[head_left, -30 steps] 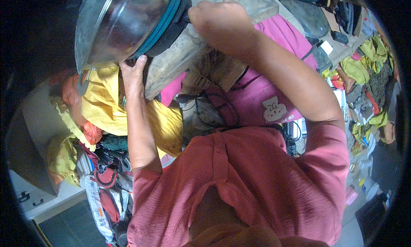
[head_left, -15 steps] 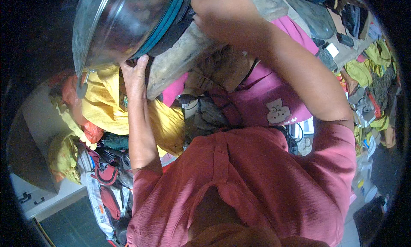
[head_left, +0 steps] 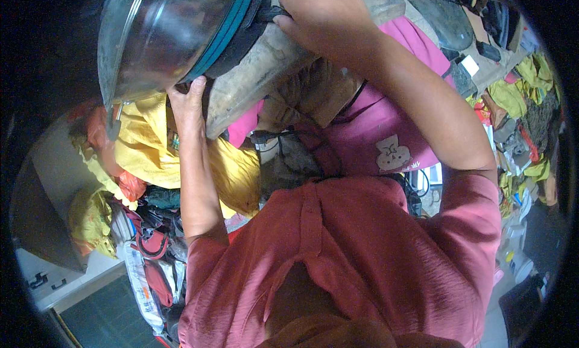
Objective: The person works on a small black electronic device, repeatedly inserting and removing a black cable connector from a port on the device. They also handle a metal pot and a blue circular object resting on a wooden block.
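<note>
A large clear plastic case (head_left: pixel 172 40) with a rounded shape, teal edging and a black fabric side is tilted up at the upper left. My left hand (head_left: pixel 188 101) grips its lower edge from below, thumb showing and fingers hidden behind it. At the black side, my right hand (head_left: pixel 325 16) is closed on a short dark strap (head_left: pixel 270 14) that runs to the case. The case rests against or just above a worn grey board (head_left: pixel 241 91); I cannot tell whether they touch.
Yellow cloth (head_left: pixel 145 149) hangs under the case, near red plastic bags (head_left: pixel 129 185). A pink cloth with a white cartoon figure (head_left: pixel 393 155) lies below my right forearm. Mixed scraps and fabrics (head_left: pixel 518 101) are heaped at right, and more (head_left: pixel 154 245) at left.
The case has shifted slightly left and up. My right hand has drawn a little to the right, and more of the dark strap shows between it and the case.
</note>
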A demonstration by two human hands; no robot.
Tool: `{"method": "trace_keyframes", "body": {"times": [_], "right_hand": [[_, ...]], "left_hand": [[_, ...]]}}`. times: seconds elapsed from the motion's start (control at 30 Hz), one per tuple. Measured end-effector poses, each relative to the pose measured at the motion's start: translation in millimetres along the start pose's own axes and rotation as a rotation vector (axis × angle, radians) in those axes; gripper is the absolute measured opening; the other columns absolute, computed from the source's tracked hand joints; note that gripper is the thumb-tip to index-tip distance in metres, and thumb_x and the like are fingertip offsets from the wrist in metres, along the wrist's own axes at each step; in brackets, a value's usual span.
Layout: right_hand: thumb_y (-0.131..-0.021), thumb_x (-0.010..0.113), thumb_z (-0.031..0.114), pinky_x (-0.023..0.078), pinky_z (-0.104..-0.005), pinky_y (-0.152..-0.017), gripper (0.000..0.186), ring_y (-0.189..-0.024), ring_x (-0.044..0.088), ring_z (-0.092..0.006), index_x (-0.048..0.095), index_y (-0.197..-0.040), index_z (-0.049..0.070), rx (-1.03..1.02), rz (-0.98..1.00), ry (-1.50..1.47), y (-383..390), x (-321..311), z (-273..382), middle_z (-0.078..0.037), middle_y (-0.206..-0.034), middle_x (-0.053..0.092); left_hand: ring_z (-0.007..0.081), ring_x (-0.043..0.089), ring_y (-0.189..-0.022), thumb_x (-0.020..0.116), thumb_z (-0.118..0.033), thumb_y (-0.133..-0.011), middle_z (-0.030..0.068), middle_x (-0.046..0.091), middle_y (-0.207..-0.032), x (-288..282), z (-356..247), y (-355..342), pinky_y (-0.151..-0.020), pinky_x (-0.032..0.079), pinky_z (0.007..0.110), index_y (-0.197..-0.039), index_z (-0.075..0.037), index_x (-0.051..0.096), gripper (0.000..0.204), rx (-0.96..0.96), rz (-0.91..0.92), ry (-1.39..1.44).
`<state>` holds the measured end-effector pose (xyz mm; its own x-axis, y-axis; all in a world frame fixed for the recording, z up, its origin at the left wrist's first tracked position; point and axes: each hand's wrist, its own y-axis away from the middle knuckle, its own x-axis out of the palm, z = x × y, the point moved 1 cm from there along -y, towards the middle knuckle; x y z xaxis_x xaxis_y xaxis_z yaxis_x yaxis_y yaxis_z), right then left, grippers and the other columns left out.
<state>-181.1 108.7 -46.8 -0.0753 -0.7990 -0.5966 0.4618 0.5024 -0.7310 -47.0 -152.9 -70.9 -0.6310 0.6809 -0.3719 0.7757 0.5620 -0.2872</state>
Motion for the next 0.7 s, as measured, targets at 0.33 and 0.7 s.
{"method": "trace_keyframes", "body": {"times": [0.33,0.7], "right_hand": [[-0.078,0.059,0.028,0.049,-0.0373,-0.053,0.020,-0.061,0.061,-0.0263,0.054,-0.077,0.010,-0.019,0.062,0.286,4,9,8,-0.008,-0.070,0.058],[-0.077,0.060,0.025,0.049,-0.0353,-0.059,0.015,-0.068,0.062,-0.0219,0.054,-0.075,0.011,0.013,0.182,0.372,-1,14,14,-0.005,-0.075,0.060]], "left_hand": [[0.0256,0.042,-0.113,0.078,-0.031,-0.063,0.0157,0.044,-0.123,5,-5,5,-0.101,0.028,0.035,-0.131,0.001,0.030,0.089,0.009,-0.019,0.056],[0.0221,0.048,-0.101,0.072,-0.026,-0.071,0.0132,0.049,-0.115,1,3,3,-0.094,0.034,0.033,-0.129,0.000,0.032,0.075,0.059,-0.005,-0.047]]}}
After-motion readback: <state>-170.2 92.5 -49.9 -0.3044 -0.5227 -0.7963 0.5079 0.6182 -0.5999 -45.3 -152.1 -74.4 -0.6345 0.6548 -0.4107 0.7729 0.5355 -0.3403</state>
